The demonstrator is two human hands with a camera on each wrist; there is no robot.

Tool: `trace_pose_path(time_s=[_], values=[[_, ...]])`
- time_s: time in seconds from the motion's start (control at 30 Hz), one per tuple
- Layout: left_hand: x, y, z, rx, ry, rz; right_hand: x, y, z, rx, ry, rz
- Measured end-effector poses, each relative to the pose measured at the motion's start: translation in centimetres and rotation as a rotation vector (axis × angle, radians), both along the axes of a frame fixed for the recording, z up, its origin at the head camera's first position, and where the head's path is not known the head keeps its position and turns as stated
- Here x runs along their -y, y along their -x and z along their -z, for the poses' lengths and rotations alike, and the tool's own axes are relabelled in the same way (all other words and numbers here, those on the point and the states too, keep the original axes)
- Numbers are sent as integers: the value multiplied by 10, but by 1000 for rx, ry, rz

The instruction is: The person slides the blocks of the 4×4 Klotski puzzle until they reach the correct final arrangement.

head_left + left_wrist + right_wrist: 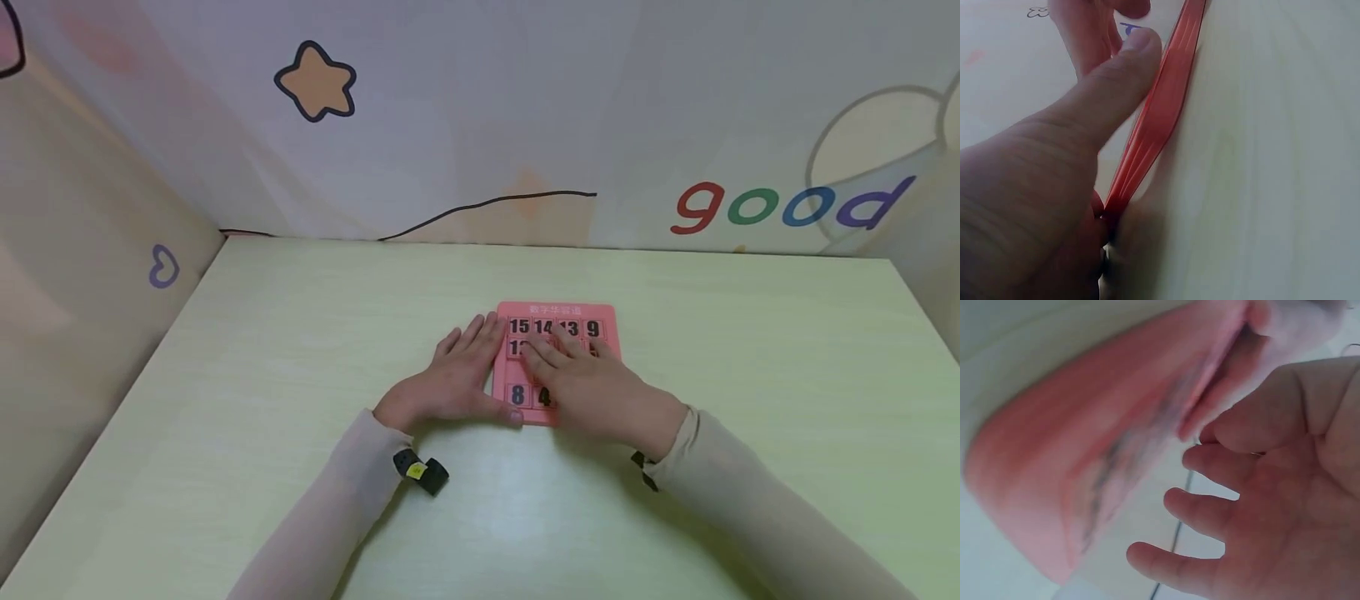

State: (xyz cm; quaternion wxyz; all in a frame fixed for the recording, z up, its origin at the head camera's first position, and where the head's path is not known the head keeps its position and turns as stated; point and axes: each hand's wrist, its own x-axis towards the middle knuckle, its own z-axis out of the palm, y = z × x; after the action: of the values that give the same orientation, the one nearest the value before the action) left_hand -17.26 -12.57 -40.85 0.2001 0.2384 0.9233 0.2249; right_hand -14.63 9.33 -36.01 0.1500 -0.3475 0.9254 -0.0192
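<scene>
A pink sliding number puzzle (pixel 558 310) lies flat on the table, its top row showing 15, 14, 13 and 9. Tiles 8 and 4 show in the bottom row, and a bare pink gap lies above the 8. Along the puzzle's left edge rest the extended fingers of the left hand (pixel 461 379), its thumb at the lower left corner. The right hand (pixel 596 392) lies over the tiles with fingers extended, covering much of the middle and lower right. In the right wrist view its fingers (pixel 1200 512) are spread beside the blurred puzzle (pixel 1041 481).
A pale wooden table (pixel 262 350) spreads around the puzzle. Behind it stands a printed wall (pixel 465 108) with a star and the word "good", and a side wall (pixel 82 275) borders the left. Black straps (pixel 422 472) sit on both wrists.
</scene>
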Motion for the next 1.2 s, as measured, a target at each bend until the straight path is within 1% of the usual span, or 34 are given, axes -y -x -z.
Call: trace_pose_path(time_s=[0.13,0.2,0.27,0.4,0.57,0.67,0.77,0.87,0.93,1.07,1.2], values=[[0,2,-2,8,-26,5,-4,-14,-10,11,1,-75],[0,3,-2,10,-26,9,-5,-20,-12,40,8,-108],[-1,3,-3,7,-21,10,-5,-24,-12,57,19,-124],[-1,3,-4,-2,-17,5,-4,-27,-12,73,33,-110],[-2,3,-4,-3,-29,-5,-4,-27,-9,46,30,-90],[-1,1,-1,12,-31,-10,-4,-25,-4,23,27,-74],[-1,-3,2,29,-28,-7,-5,-24,2,13,14,-39],[-1,-5,5,30,-22,-6,-7,-20,7,11,7,-7],[0,-4,5,21,-20,-11,-8,-18,8,6,9,-1],[1,-3,4,21,-6,-21,-9,-18,4,-1,16,-15],[0,0,1,10,-13,-14,-15,-23,-9,8,7,-45]])
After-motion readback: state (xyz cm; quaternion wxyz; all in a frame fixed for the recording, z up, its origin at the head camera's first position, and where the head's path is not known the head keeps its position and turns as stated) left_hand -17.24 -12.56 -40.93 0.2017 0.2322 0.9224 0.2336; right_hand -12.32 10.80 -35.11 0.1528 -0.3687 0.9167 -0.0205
